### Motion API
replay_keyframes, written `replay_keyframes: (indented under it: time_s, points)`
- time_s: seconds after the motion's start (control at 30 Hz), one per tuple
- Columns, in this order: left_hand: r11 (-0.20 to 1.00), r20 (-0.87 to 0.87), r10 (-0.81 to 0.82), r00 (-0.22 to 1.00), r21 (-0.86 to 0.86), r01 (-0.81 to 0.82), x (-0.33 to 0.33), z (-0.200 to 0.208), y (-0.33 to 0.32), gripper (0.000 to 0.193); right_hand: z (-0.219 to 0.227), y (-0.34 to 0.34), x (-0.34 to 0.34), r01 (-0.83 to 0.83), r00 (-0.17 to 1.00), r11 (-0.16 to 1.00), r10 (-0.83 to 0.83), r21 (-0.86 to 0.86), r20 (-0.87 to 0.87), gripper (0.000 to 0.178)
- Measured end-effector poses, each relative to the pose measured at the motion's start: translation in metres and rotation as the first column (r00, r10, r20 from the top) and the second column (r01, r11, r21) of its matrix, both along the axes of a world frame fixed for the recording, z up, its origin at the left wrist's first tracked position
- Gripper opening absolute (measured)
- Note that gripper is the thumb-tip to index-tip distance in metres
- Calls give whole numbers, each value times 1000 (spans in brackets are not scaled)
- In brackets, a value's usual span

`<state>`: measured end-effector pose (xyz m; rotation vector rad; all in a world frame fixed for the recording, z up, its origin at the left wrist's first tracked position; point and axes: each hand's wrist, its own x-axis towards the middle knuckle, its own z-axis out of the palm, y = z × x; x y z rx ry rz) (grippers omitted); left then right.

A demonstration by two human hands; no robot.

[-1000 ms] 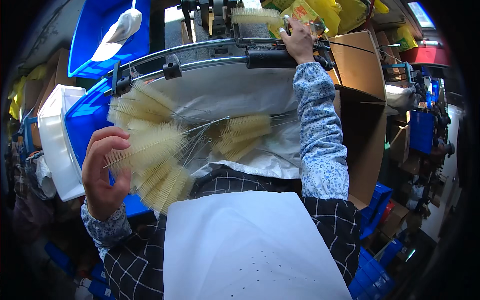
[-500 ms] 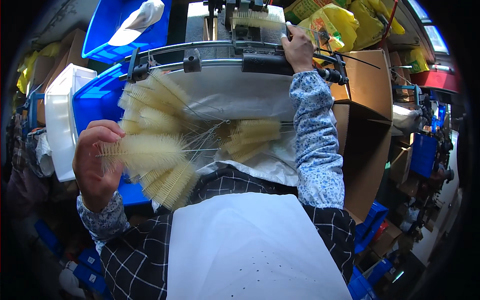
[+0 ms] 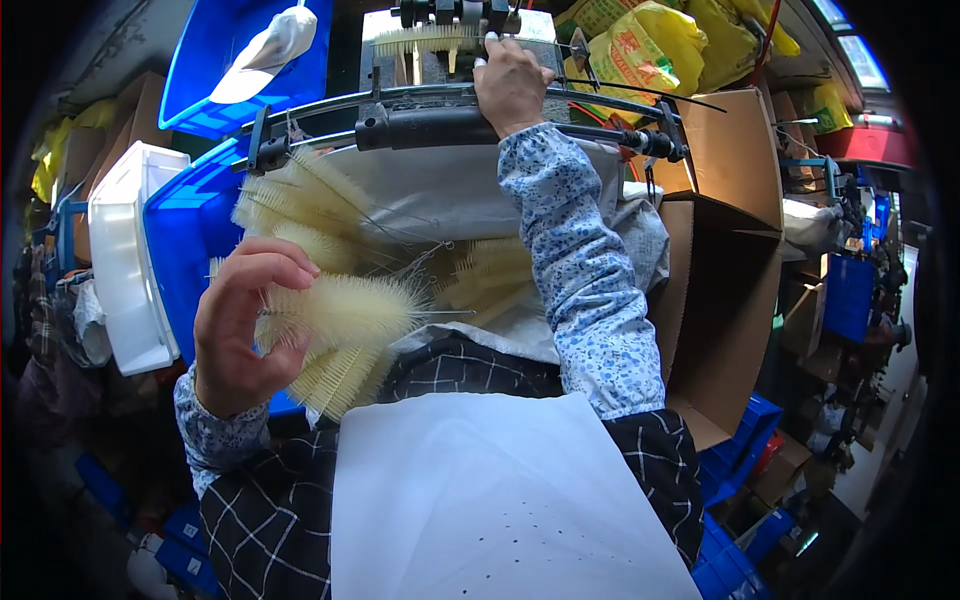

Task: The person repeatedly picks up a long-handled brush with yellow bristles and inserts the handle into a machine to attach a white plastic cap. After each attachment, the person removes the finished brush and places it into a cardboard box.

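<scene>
Nearest me: white sheet [image 3: 490,490] over my front, dark checked cloth [image 3: 265,530] showing either side of it.

My left hand [image 3: 245,325] next, curled in a C, thumb and fingertips apart, cream bristles of one brush [image 3: 350,315] between them. Can't tell how firmly I have it. Its wire stem points right, over my lap. Under and beside it, a fanned heap of similar brushes [image 3: 345,380]; a second bunch [image 3: 305,200] sits farther up, stems to the right. Another bunch [image 3: 490,275] lies in the middle on whitish cloth [image 3: 440,185], partly behind my right sleeve [image 3: 580,260], blue-flowered.

Left of these: blue bin [image 3: 200,240], then white bin [image 3: 125,250]. Right side: open cardboard box [image 3: 720,300].

Beyond the cloth, metal rails run across, with a black cylinder [image 3: 430,128] on the near one. My right hand [image 3: 512,85] reaches over the rails just by the cylinder's right end, palm down, thumb and index a little apart at the tips. Can't tell if they pinch anything; they're close to the right end of a brush [image 3: 425,40] lying crosswise at the machine, bristles to the left.

Far back: another blue bin with a white cap [image 3: 270,55] on it at upper left, yellow bags [image 3: 650,50] at upper right.
</scene>
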<state>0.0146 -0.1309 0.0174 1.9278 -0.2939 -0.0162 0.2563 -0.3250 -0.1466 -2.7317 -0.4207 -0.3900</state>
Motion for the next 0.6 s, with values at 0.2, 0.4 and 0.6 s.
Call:
replay_keyframes:
  time_s: [0.2, 0.4, 0.6]
  points:
    - [993, 28, 119, 993, -7, -118, -5, -6, 17, 39, -6, -51, 15, -15, 999, 1000, 14, 14, 46, 30]
    - [965, -14, 257, 966, -40, -258, -14, -13, 39, 34, -25, -120, 48, -98, 990, 994, 93, 45, 110, 29]
    - [979, -33, 192, 981, -60, -194, 5, -16, 36, 28, -7, -151, 78, 150, 980, 945, -102, -291, 173, 27]
